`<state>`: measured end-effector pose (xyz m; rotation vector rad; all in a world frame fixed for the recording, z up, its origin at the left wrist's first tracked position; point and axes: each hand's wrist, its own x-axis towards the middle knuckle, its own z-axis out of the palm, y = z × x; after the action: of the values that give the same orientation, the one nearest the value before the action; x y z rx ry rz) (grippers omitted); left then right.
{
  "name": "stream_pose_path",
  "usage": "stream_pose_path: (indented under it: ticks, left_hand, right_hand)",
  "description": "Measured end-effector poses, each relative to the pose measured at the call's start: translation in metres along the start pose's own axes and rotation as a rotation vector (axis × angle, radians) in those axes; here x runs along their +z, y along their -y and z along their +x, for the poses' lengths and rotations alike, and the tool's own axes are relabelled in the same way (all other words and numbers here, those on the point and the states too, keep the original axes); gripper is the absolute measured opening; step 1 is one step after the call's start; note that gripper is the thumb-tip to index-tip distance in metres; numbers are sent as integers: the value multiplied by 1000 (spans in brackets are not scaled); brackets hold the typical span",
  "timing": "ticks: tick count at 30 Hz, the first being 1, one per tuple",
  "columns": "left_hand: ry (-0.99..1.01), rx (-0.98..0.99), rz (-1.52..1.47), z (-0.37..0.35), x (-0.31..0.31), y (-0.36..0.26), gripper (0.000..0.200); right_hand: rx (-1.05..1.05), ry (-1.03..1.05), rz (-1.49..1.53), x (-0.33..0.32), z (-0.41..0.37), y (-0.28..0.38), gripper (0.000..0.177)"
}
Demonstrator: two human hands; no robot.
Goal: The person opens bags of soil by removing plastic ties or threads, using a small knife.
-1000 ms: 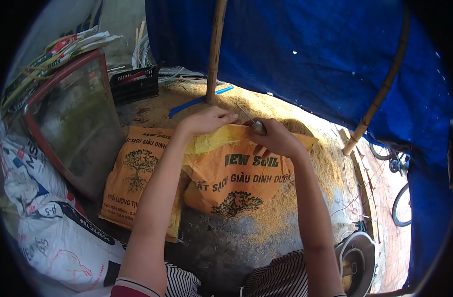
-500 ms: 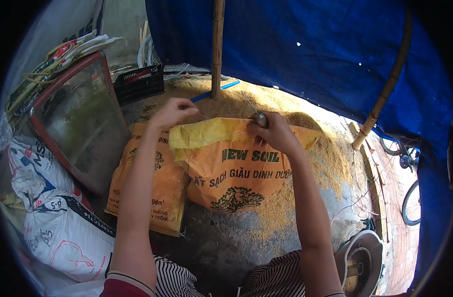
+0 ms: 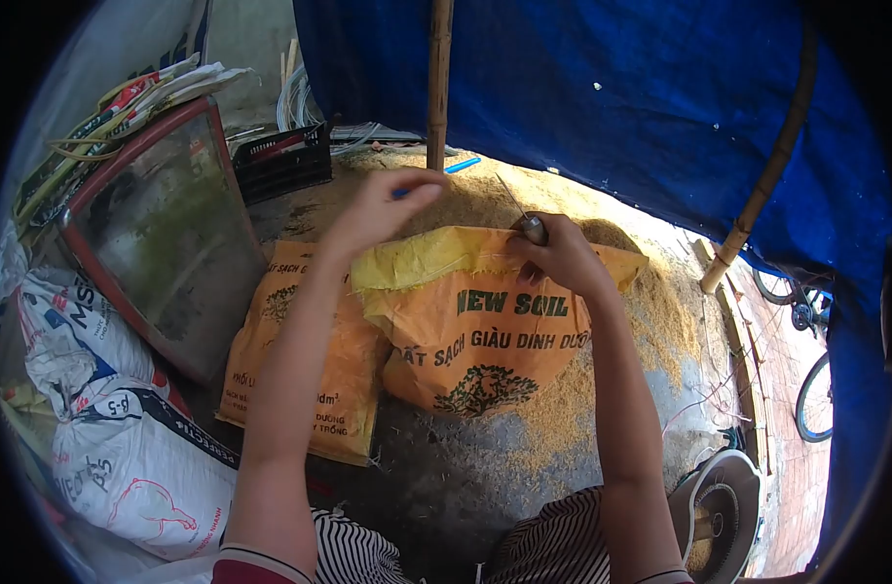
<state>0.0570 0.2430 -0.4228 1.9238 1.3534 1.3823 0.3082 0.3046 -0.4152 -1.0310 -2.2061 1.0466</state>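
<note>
Right hand (image 3: pixel 567 251) gripped the awl (image 3: pixel 535 231) at the sack (image 3: pixel 504 336), tip far-left; left hand (image 3: pixel 383 209), hold unclear, hovered left of it.

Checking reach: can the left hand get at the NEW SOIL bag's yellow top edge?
Probably yes: the left hand is close to the yellow top edge, and nothing visible stands between them.

Tarp-walled corner with daylight sneaking in

Big blue tarp (image 3: pixel 621 88) hangs at 1 o'clock with a few bright pinholes, one bamboo pole (image 3: pixel 438 88) at 12, another pole (image 3: pixel 765 185) leaning between 2 and 3, pale wall (image 3: pixel 246 68) at 11. Grey floor (image 3: pixel 407 462) is pretty shadowy at 6, while sunlit reddish brick paving (image 3: pixel 795 477) glares at 4 o'clock.
</note>
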Motion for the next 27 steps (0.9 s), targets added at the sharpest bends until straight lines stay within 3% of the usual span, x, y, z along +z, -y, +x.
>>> stream_pose_path:
  ticks: [1, 3, 5, 7, 10, 13, 17, 19, 25, 27]
  left_hand:
    - [2, 4, -8, 5, 10, 2, 30]
    - [152, -184, -31, 14, 27, 10, 33]
    - [176, -143, -129, 14, 33, 15, 37]
    - [385, -479, -54, 13, 29, 12, 38]
    - [357, -553, -309, 8, 20, 29, 37]
    - [279, -447, -310, 0, 12, 36, 30]
    - [329, -473, -280, -8, 8, 32, 28]
    - [361, -437, -482, -12, 15, 30, 31]
    - [499, -514, -355, -8, 24, 33, 34]
    - [435, -488, -333, -8, 21, 33, 34]
  right_hand:
    - [5, -5, -6, -1, -1, 1, 18]
    - [-1, 44, 8, -3, -2, 5, 18]
    - [13, 37, -9, -2, -5, 8, 18]
    - [26, 35, -16, -1, -5, 9, 19]
    - [11, -18, -48, 4, -5, 5, 18]
    - [-7, -39, -7, 5, -4, 5, 18]
    - [-16, -47, -36, 6, -2, 5, 17]
    - [-7, -42, -41, 7, -1, 5, 16]
    - [-21, -12, -57, 5, -4, 4, 17]
    - [-23, -2, -24, 2, -7, 5, 17]
